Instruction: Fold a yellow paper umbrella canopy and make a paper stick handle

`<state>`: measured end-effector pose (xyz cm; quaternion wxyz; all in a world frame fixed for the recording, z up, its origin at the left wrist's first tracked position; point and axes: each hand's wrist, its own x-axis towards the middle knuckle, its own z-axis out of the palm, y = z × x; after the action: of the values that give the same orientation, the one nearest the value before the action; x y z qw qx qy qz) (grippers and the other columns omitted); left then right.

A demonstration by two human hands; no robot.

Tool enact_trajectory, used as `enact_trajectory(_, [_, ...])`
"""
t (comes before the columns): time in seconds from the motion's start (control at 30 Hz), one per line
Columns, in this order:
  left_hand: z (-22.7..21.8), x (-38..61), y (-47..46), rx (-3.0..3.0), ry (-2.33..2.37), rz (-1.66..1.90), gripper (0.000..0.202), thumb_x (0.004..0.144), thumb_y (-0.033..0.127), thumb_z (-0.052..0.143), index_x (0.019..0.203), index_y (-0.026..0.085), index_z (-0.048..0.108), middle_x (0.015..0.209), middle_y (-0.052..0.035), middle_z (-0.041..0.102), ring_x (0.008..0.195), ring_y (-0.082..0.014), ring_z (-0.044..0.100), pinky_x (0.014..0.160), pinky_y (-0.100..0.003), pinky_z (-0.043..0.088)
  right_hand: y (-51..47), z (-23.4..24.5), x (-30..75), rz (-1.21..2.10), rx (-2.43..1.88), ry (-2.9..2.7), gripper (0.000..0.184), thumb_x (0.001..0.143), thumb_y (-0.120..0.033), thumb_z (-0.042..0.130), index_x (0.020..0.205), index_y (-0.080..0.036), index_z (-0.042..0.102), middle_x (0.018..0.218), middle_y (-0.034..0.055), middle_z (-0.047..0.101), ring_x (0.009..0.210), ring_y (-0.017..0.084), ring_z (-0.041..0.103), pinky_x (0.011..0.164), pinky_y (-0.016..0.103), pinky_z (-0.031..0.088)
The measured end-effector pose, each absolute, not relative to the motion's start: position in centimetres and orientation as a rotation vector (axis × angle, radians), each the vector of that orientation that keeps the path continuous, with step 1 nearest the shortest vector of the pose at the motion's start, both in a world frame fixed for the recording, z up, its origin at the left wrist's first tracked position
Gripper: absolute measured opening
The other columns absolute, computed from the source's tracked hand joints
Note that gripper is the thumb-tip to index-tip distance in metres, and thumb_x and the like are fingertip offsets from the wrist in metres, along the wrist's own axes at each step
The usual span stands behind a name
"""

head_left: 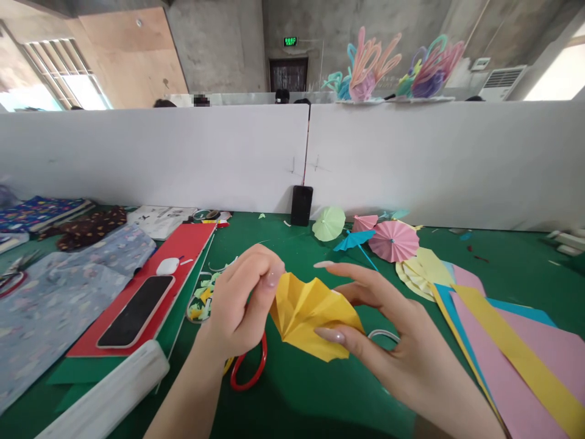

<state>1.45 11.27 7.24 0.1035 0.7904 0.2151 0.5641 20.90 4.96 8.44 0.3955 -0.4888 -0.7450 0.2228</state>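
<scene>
A pleated piece of yellow paper, creased in a fan shape, is held between both hands above the green table. My left hand pinches its left edge between thumb and curled fingers. With its thumb on the front and some fingers behind, my right hand grips the right side; the index finger is lifted off. Red-handled scissors lie under the left hand, partly hidden. Farther back are small paper umbrellas: a pale green one, a blue one and a pink one.
Coloured paper sheets lie at the right. On the left are a phone on red card, floral cloth and a white roll-like object. A black phone leans against the white partition.
</scene>
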Motion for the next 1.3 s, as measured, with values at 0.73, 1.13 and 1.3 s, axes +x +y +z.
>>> enact_trajectory(0.73, [7.4,2.0,10.6,2.326,0.318,1.479,0.016,0.093,0.013,0.038,0.082,0.015,0.049,0.078,-0.0049,0.051,0.075,-0.0146,0.049,0.066,-0.03,0.045,4.8,8.6,20.6,0.486,-1.146,-1.898,0.014,0.087,-0.025,0.059,0.101,-0.026,0.057,0.078,-0.0046,0.068,0.061,0.009,0.062,0.054,0.015,0.05])
enact_trajectory(1.13, [8.9,1.6,9.9,2.591,0.85,1.441,0.061,0.069,0.077,0.052,0.089,0.019,0.054,0.078,-0.0041,0.058,0.073,-0.0199,0.05,0.071,-0.038,0.037,4.7,8.4,20.8,0.333,-1.083,-1.844,0.02,0.084,-0.015,0.06,0.102,-0.023,0.059,0.083,-0.0022,0.073,0.068,0.01,0.069,0.062,0.014,0.054])
enact_trajectory(1.3, [9.3,1.4,9.3,2.662,0.884,1.42,0.061,0.061,0.07,0.067,0.093,0.02,0.054,0.081,-0.0038,0.06,0.076,-0.0215,0.051,0.075,-0.039,0.037,4.8,8.1,20.6,0.18,-1.063,-1.876,0.019,0.084,-0.014,0.059,0.101,-0.022,0.057,0.08,-0.002,0.072,0.064,0.01,0.068,0.057,0.016,0.054])
